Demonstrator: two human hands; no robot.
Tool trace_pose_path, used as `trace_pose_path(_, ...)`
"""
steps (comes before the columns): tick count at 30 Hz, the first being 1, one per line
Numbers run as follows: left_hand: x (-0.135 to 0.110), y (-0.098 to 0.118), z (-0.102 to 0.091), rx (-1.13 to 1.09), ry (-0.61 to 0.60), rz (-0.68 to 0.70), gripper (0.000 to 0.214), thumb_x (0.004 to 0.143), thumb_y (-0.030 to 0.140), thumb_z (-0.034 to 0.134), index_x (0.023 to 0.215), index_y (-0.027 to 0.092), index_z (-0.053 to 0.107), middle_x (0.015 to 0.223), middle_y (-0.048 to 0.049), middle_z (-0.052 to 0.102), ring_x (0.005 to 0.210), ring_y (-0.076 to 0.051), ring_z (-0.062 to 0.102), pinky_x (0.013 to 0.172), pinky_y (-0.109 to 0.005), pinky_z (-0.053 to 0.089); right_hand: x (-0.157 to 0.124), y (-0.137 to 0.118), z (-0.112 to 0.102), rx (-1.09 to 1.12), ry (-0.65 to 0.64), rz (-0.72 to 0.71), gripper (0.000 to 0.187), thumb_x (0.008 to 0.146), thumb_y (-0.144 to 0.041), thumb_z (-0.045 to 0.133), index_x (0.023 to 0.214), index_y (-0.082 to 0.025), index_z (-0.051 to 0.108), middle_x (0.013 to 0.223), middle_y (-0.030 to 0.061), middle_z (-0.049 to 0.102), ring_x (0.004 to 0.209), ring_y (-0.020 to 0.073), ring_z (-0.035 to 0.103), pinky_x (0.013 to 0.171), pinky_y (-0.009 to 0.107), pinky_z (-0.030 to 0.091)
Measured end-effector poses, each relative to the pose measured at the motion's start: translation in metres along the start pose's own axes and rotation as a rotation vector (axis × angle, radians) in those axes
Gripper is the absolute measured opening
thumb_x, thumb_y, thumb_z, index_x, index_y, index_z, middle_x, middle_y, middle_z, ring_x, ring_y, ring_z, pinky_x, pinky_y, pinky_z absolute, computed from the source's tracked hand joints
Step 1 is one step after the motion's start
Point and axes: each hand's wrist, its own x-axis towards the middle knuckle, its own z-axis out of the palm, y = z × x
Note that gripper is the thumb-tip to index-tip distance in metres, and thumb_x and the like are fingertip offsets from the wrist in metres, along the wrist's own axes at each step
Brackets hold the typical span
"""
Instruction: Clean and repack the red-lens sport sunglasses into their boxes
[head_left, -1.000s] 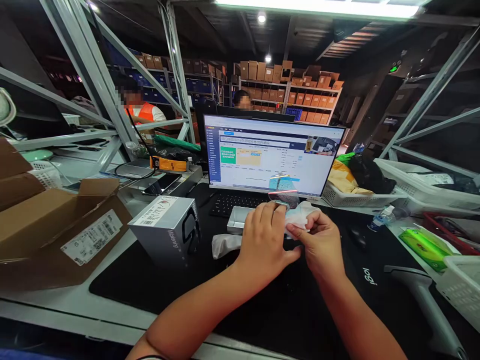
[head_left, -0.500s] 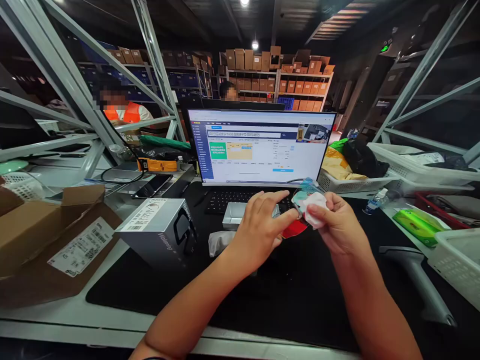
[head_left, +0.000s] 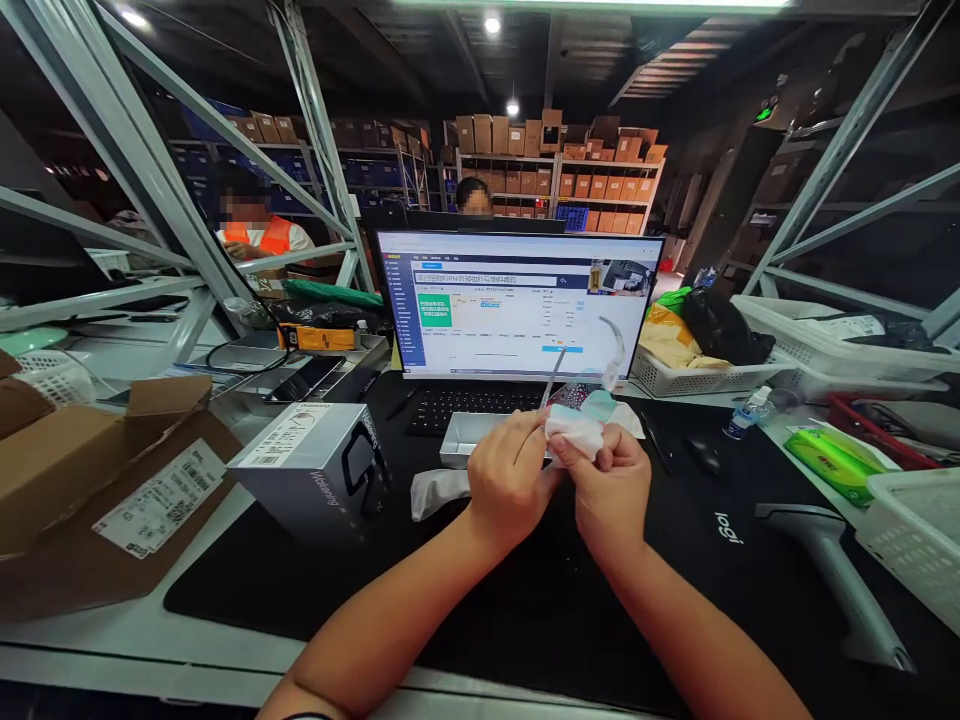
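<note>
"logi" upside down on the black desk mat (head_left: 570,620)

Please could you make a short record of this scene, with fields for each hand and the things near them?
Left hand: pinches white tissue wrap
Right hand: pinches the same wrap
Behind wrap: clear plastic piece
Near hands: white shallow box, white cloth, keyboard
Rest: monitor, grey product box, barcode scanner

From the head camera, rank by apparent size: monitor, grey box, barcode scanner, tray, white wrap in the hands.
1. Monitor
2. Grey box
3. Barcode scanner
4. Tray and white wrap: they look alike and the hands hide part of both, so unranked.
</note>
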Motion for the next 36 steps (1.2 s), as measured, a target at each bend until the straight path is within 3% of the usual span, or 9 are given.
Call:
trace_pose_path(4,0.003,-0.004,-0.003,-0.051,0.039,-0.001,0.007,0.089,0.018,0.066,0.095,0.014,0.066,0.100,-0.0135,0.077,0.095,-0.024,0.074,0.090,-0.038,0.060,-0.007,0.008,0.003,-0.096,0.005,-0.105,0.058,0.066,-0.028,0.087,0.057,-0.022,0.030,0.057,-0.0081,0.037,0.055,0.0082,0.036,0.052,0.023,0.034)
trace_pose_path(10,0.007,-0.001,-0.008,-0.052,-0.018,0.128,0.015,0.087,0.019,0.072,0.100,0.013,0.068,0.104,-0.0125,0.078,0.107,-0.026,0.073,0.096,-0.038,0.059,0.017,-0.019,-0.012,0.227,-0.029,0.157,0.065,0.055,-0.023,0.093,0.056,-0.021,0.028,0.053,-0.0085,0.043,0.053,0.0077,0.042,0.053,0.021,0.040)
trace_pose_path(15,0.007,0.006,-0.009,-0.036,-0.082,0.202,0.015,0.086,0.016,0.072,0.099,0.011,0.068,0.110,-0.0132,0.077,0.111,-0.027,0.071,0.097,-0.037,0.059,0.039,-0.043,-0.022,0.365,0.009,0.361,0.043,0.048,-0.028,0.097,0.072,-0.020,0.063,0.078,-0.0010,0.069,0.072,0.0131,0.063,0.069,0.025,0.054)
trace_pose_path(19,0.008,0.006,-0.012,0.014,-0.087,0.137,0.013,0.088,0.017,0.070,0.100,0.013,0.069,0.106,-0.0109,0.078,0.109,-0.027,0.072,0.091,-0.035,0.061,0.025,-0.023,-0.012,0.309,0.047,0.194,0.043,0.057,-0.036,0.094,0.065,-0.020,0.055,0.071,-0.0034,0.064,0.067,0.0106,0.058,0.066,0.023,0.051)
trace_pose_path(22,0.010,0.003,-0.017,0.025,-0.084,0.068,0.009,0.090,0.017,0.066,0.097,0.013,0.069,0.104,-0.0112,0.078,0.107,-0.027,0.072,0.088,-0.034,0.062,0.000,0.004,-0.001,0.074,0.063,-0.047,0.058,0.069,-0.031,0.087,0.054,-0.020,0.032,0.056,-0.0071,0.045,0.055,0.0069,0.043,0.055,0.021,0.041)
trace_pose_path(25,0.013,0.000,-0.019,0.028,-0.066,0.027,0.008,0.091,0.013,0.061,0.092,0.014,0.069,0.103,-0.0117,0.078,0.106,-0.027,0.073,0.087,-0.034,0.061,-0.012,0.017,0.004,-0.099,0.012,-0.184,0.057,0.075,-0.026,0.082,0.052,-0.019,0.030,0.059,-0.0064,0.041,0.055,0.0066,0.039,0.054,0.022,0.037)
trace_pose_path(29,0.015,0.000,-0.019,-0.009,-0.081,0.062,0.008,0.089,0.020,0.069,0.094,0.014,0.070,0.101,-0.0100,0.078,0.104,-0.026,0.074,0.089,-0.033,0.061,0.007,-0.006,-0.004,0.123,-0.059,0.027,0.060,0.065,-0.029,0.089,0.053,-0.020,0.031,0.057,-0.0063,0.047,0.056,0.0078,0.045,0.056,0.022,0.042)
trace_pose_path(33,0.014,0.006,-0.019,-0.059,-0.131,0.189,0.013,0.086,0.018,0.072,0.098,0.012,0.070,0.105,-0.0103,0.078,0.108,-0.025,0.072,0.097,-0.032,0.059,0.037,-0.039,-0.023,0.271,-0.031,0.289,0.043,0.050,-0.036,0.096,0.067,-0.020,0.061,0.068,-0.0030,0.064,0.062,0.0115,0.057,0.061,0.025,0.050)
trace_pose_path(36,0.012,0.011,-0.018,-0.043,-0.140,0.194,0.014,0.087,0.018,0.070,0.098,0.011,0.070,0.107,-0.0108,0.077,0.109,-0.025,0.072,0.096,-0.031,0.059,0.042,-0.041,-0.025,0.259,-0.026,0.305,0.044,0.051,-0.038,0.096,0.079,-0.020,0.069,0.073,-0.0018,0.067,0.065,0.0116,0.059,0.065,0.025,0.051)
